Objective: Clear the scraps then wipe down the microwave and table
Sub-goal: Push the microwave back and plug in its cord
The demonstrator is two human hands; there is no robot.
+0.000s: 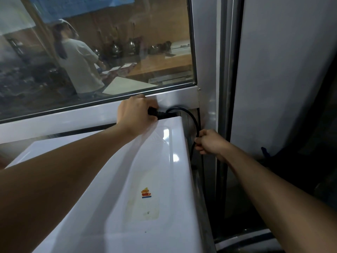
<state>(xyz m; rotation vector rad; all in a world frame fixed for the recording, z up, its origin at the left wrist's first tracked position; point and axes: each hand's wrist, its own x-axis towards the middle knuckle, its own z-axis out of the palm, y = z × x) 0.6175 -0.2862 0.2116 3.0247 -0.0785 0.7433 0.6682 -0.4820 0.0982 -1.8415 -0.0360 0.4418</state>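
The white microwave [145, 179] fills the lower middle of the head view, seen from above, with a small coloured sticker on its top. My left hand [135, 114] reaches over its back edge and grips the black plug [155, 113] of the power cord. The black cord [191, 121] loops from the plug down the microwave's right side. My right hand [209, 142] pinches the cord there, beside the microwave's rear right corner. No scraps or cloth show.
A window with a grey metal frame [173, 96] stands right behind the microwave; a person in a pale shirt is seen through the glass [78, 66]. A grey wall panel [282, 79] rises at the right, leaving a narrow gap beside the microwave.
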